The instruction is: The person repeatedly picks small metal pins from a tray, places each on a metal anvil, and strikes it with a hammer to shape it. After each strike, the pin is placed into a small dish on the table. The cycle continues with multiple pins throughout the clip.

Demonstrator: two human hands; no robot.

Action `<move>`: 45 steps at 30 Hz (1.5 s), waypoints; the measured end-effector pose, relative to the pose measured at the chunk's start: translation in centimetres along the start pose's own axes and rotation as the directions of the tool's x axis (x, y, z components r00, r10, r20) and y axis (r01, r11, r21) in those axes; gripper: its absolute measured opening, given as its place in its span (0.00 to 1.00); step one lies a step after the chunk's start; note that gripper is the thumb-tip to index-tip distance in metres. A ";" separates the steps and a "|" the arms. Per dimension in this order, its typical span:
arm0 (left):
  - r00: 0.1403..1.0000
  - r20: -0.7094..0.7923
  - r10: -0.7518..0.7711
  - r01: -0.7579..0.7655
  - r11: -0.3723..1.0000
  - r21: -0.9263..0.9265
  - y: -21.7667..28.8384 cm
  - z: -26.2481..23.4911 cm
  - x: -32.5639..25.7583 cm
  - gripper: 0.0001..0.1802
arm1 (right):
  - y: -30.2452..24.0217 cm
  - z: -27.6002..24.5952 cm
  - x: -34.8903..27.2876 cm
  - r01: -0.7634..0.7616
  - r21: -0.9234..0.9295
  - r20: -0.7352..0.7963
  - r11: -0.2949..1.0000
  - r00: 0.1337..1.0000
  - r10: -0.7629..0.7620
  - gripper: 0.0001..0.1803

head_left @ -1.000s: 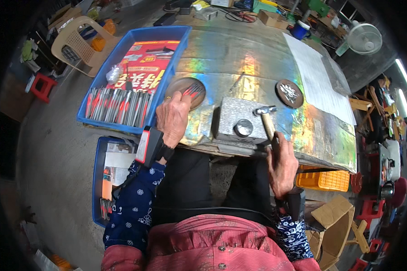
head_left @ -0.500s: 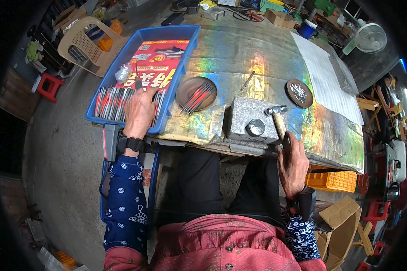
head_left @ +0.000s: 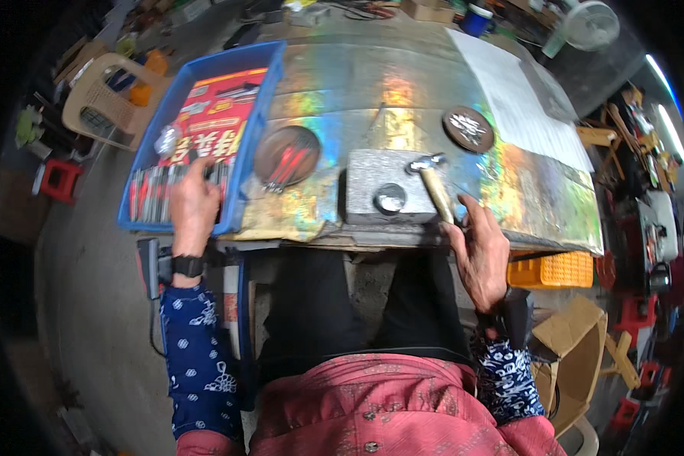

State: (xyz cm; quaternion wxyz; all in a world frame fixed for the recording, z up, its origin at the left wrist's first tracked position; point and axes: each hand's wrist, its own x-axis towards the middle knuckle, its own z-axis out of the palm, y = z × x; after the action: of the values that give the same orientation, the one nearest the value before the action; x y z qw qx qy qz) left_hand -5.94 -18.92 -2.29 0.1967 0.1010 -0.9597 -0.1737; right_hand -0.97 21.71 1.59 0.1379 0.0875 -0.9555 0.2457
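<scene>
My left hand (head_left: 193,207) has moved from the dish (head_left: 286,155) into the blue tray (head_left: 245,144), fingers curled onto the small tools (head_left: 156,194), while my right hand (head_left: 480,251) still grips the hammer (head_left: 433,186).

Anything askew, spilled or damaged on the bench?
Nothing stands out. The left hand reaches into the blue tray of parts, the right hand holds the hammer over the metal block, and both round dishes sit flat on the table.

The table (head_left: 433,68) is glossy sheet metal with rainbow sheen. A rough grey metal block (head_left: 372,182) sits near its front. The tray (head_left: 258,114) is smooth blue plastic. The hammer (head_left: 433,186) has a wooden handle and shiny metal head.
</scene>
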 end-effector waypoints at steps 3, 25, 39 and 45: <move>0.992 -0.074 0.101 -0.097 0.993 0.061 -0.6 0.1 0.0 0.12 | 1.0 -0.5 0.3 -0.010 0.029 -0.035 1.000 0.999 0.011 0.20; 0.984 0.045 0.175 -0.051 0.513 -0.857 10.5 -1.6 -2.0 0.02 | 15.4 -0.4 4.9 -0.261 -0.243 -0.119 0.934 0.964 0.239 0.11; 0.959 0.188 0.213 0.033 0.571 -0.820 15.8 1.8 -2.9 0.02 | 20.2 2.1 7.9 0.102 -0.408 -0.036 0.907 0.991 -0.128 0.08; 0.944 0.236 0.231 0.122 0.419 -0.900 16.7 3.3 -3.5 0.01 | 20.9 2.7 9.2 0.100 -0.311 -0.009 0.945 0.994 -0.108 0.06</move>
State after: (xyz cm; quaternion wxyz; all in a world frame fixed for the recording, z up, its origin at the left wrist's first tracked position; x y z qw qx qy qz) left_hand -6.25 -1.68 -0.12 0.0650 -0.0824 -0.7351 -0.6698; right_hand -15.20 37.54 -7.16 0.1750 0.1118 -0.9744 0.0859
